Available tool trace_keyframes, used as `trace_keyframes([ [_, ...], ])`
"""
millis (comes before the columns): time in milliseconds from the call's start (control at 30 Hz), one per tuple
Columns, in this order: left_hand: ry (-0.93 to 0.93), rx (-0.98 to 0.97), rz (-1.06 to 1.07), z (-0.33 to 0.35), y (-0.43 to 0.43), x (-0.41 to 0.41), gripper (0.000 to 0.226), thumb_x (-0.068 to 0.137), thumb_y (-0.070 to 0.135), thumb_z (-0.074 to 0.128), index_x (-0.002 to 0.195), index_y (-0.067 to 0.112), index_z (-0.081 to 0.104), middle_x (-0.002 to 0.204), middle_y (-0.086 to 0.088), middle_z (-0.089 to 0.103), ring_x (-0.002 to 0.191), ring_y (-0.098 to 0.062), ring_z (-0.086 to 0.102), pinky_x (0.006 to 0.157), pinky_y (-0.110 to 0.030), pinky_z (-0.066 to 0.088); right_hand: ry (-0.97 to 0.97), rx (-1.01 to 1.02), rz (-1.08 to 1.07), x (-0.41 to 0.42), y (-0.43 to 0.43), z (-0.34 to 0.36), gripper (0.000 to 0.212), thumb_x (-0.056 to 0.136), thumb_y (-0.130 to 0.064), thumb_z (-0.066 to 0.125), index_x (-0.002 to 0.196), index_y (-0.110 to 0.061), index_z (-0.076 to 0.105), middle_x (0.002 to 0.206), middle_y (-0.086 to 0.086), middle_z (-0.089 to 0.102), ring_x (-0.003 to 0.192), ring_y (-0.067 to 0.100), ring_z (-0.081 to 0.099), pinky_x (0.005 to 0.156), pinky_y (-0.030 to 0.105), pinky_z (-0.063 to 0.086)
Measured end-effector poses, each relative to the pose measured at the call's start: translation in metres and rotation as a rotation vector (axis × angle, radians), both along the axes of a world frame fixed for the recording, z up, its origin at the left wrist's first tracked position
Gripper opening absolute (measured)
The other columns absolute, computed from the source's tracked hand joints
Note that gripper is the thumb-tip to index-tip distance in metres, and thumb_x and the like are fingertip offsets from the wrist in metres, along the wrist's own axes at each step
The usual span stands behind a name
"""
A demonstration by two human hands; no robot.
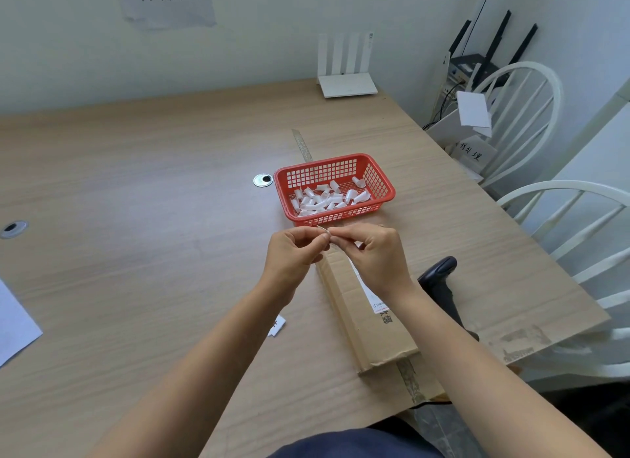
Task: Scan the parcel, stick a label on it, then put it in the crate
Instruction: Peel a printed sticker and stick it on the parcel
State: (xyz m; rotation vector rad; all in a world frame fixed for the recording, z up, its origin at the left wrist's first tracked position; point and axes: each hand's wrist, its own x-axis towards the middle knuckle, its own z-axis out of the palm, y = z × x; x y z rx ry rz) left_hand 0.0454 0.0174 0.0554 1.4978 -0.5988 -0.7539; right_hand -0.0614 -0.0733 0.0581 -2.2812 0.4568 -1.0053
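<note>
A long flat cardboard parcel (pixel 366 324) lies on the wooden table (pixel 136 219), running from near my body toward a red basket (pixel 381 198). Above its far end, my left hand (pixel 293 253) and my right hand (pixel 371 256) meet fingertip to fingertip, both pinching a small thin label (pixel 325 232) between them. The red plastic basket sits just beyond my hands and holds several curled white paper strips (pixel 324 200). A black handheld scanner (pixel 439 283) lies on the table to the right of the parcel, partly hidden by my right forearm.
A small white paper scrap (pixel 276 326) lies left of the parcel. A white sheet (pixel 15 324) sits at the left edge. A white router (pixel 346 82) stands at the table's back. White chairs (pixel 559 198) and a stack of devices stand to the right.
</note>
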Motion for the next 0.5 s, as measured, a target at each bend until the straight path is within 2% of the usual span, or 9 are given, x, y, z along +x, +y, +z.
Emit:
trace_keyframes([
  [167, -0.081, 0.005, -0.017, 0.000, 0.000, 0.000, 0.016, 0.085, 0.013, 0.062, 0.074, 0.021, 0.070, 0.071, -0.001, 0.068, 0.065, -0.004, 0.063, 0.060, -0.012, 0.052, 0.026, -0.036, 0.008, -0.003, -0.001, 0.002, 0.014, 0.079, -0.007, 0.070, 0.092, -0.004, 0.073, 0.084, 0.011, 0.076, 0.076, 0.020, 0.071, 0.068, 0.034, 0.058],
  [233, -0.139, 0.004, -0.018, 0.000, 0.000, -0.001, 0.016, 0.085, 0.013, 0.061, 0.075, 0.022, 0.070, 0.071, 0.001, 0.068, 0.062, 0.001, 0.063, 0.059, -0.010, 0.051, 0.043, -0.089, 0.016, -0.004, -0.001, 0.003, 0.012, 0.079, -0.007, 0.069, 0.090, -0.005, 0.073, 0.080, 0.009, 0.076, 0.071, 0.018, 0.070, 0.064, 0.027, 0.056],
  [333, -0.184, -0.001, -0.002, 0.000, 0.000, -0.005, 0.016, 0.085, 0.012, 0.061, 0.075, 0.022, 0.070, 0.070, 0.003, 0.067, 0.061, 0.003, 0.062, 0.060, -0.010, 0.052, 0.073, -0.199, -0.021, -0.005, 0.002, 0.003, 0.007, 0.078, -0.008, 0.068, 0.084, -0.007, 0.073, 0.071, 0.006, 0.075, 0.061, 0.016, 0.065, 0.059, 0.013, 0.042],
  [400, -0.168, -0.016, 0.014, 0.000, 0.000, -0.008, 0.017, 0.084, 0.010, 0.062, 0.075, 0.021, 0.070, 0.070, 0.003, 0.068, 0.061, 0.002, 0.062, 0.062, -0.012, 0.052, 0.071, -0.271, -0.074, -0.004, 0.003, 0.002, 0.006, 0.077, -0.010, 0.066, 0.078, -0.008, 0.073, 0.065, 0.004, 0.073, 0.056, 0.016, 0.063, 0.056, 0.017, 0.041],
  [500, -0.116, -0.023, 0.031, 0.000, 0.001, -0.013, 0.016, 0.083, 0.007, 0.063, 0.074, 0.019, 0.071, 0.070, -0.001, 0.068, 0.065, -0.005, 0.063, 0.066, -0.019, 0.054, 0.047, -0.329, -0.125, -0.004, 0.006, -0.001, 0.010, 0.076, -0.011, 0.064, 0.071, -0.008, 0.071, 0.061, 0.004, 0.071, 0.054, 0.020, 0.064, 0.050, 0.028, 0.049],
])
